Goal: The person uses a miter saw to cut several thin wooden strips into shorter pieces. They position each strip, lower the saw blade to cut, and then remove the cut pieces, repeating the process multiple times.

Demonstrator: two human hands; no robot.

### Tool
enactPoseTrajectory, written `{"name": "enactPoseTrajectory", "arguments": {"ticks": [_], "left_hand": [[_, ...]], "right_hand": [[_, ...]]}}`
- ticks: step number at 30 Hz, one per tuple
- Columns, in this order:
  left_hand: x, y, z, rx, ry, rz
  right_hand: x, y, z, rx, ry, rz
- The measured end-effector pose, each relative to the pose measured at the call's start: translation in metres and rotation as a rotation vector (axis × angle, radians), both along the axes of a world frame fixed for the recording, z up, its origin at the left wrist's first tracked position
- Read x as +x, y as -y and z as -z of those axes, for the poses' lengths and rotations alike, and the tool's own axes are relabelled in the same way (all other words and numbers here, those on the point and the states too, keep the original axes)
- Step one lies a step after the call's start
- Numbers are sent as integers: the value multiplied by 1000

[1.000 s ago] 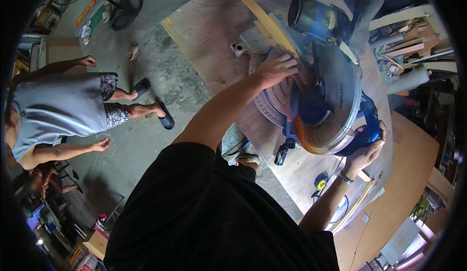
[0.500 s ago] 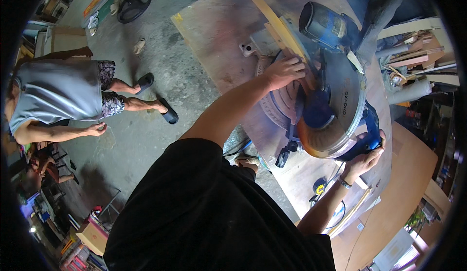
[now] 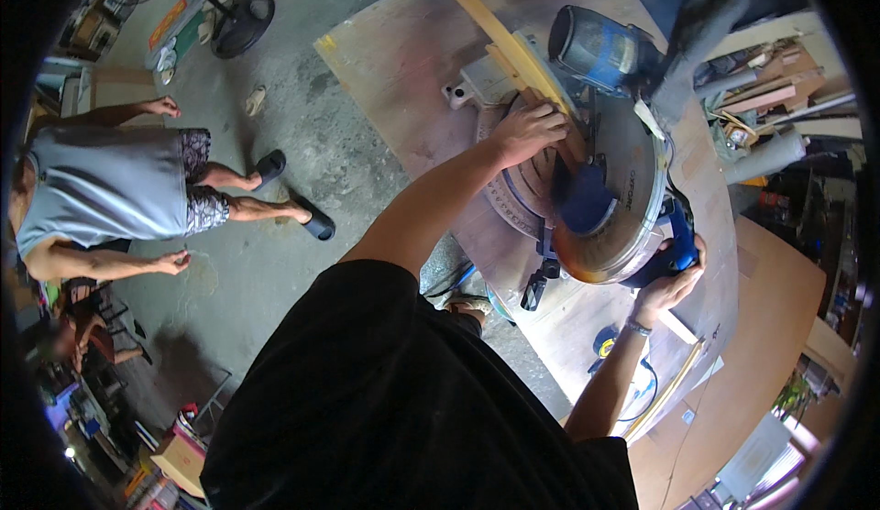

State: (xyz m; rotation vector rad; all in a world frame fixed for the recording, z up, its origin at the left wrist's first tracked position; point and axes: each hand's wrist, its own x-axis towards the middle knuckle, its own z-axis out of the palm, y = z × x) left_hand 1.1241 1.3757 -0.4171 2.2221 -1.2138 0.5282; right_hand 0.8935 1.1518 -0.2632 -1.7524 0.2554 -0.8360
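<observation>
A blue-and-grey miter saw (image 3: 623, 203) stands on the worktable, its clear blade guard (image 3: 642, 153) over the blade area. My right hand (image 3: 674, 283) is wrapped round the blue saw handle (image 3: 681, 235) at the right of the saw head. With bent fingers, my left hand (image 3: 532, 134) grips a wooden strip (image 3: 570, 146) at the saw's fence, close beside the guard. The strip's near end runs under the saw head, where the guard hides it. A long pale wooden board (image 3: 495, 29) reaches from the fence toward the table's far edge.
A tape measure (image 3: 605, 340) and a thin wood strip (image 3: 669, 391) lie on the worktable (image 3: 403, 88). A dust bag (image 3: 701, 38) hangs behind the saw. Wood offcuts (image 3: 770, 88) are piled at right. Another person (image 3: 110, 180) stands at left, near a floor fan (image 3: 243, 24).
The saw head and my right hand on its handle have shifted left and look lower. My left hand stays on the strip. The other person's arms have moved.
</observation>
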Motion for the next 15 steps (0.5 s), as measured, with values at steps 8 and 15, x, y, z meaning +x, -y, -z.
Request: {"name": "enactPoseTrajectory", "arguments": {"ticks": [8,15], "left_hand": [[6,-8,-8,2,149,-4],[7,-5,-12,-49,16,69]], "right_hand": [[142,28,-160,-287,-402,-121],[250,69,-210,-378,-703,-292]]}}
